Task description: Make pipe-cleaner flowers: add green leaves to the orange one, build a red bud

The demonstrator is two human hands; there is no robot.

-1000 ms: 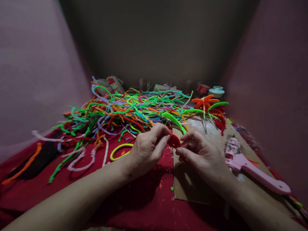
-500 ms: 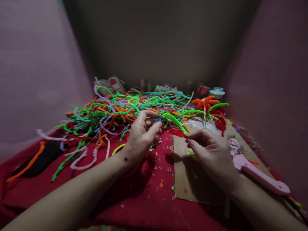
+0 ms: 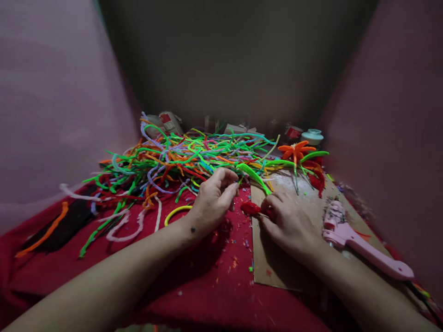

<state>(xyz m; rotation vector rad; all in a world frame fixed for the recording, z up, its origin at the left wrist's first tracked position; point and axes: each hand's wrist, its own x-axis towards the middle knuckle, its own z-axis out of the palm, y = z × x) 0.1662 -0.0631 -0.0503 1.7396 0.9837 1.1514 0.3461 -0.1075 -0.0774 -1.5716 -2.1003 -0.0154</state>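
A fuzzy red piece [image 3: 249,208] is pinched between the thumb and fingers of my right hand [image 3: 289,221], over the left edge of a cardboard sheet [image 3: 273,265]. My left hand [image 3: 216,198] hovers to the left over the red cloth, its thumb and fingertips drawn together; whatever they hold, if anything, is too small to make out. Just beyond my hands lies a bright green leaf shape [image 3: 254,176]. The heap of coloured fuzzy stems [image 3: 194,154] spreads behind my left hand. An orange fuzzy flower [image 3: 296,151] with green leaves stands behind my right hand.
A pink glue gun [image 3: 367,253] lies right of my right forearm. At the back right is a pale teal jar [image 3: 312,136]. A yellow ring [image 3: 176,213] rests beside my left wrist. Small coloured scraps dot the red cloth [image 3: 207,295]. A dark flat object [image 3: 65,226] lies far left.
My right hand has moved left and turned, bringing the red piece lower and nearer to me. My left hand has shifted slightly right in view. More of the glue gun shows.
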